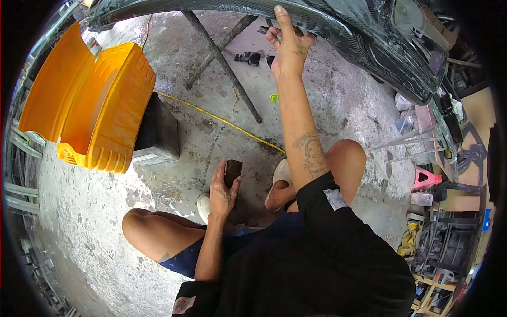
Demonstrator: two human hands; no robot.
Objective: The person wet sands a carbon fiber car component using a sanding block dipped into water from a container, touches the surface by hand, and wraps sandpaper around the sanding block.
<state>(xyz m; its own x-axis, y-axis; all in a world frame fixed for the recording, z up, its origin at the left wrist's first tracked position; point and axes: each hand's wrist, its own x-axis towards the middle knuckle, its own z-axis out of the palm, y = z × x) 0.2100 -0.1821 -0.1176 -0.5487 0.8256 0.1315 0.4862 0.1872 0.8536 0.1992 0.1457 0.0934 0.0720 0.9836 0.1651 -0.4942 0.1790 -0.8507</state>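
Observation:
My left hand (224,191) is closed around a dark brown rectangular piece (233,170) that looks like folded sandpaper. It is low, between my knees, well away from the panel. Overhead, a long dark car body panel (348,42) with a carbon-fibre weave spans the top of the view. My right hand (290,50) reaches up to its near edge. The thumb lies on the panel's face and the other fingers curl under the edge, partly hidden.
A yellow-orange plastic bin (113,105) with its lid open rests on a black box (158,129) at left. Dark stand legs (224,63) rise under the panel. A yellow cord (222,122) crosses the concrete floor. Shelves and a pink container (425,179) stand at right.

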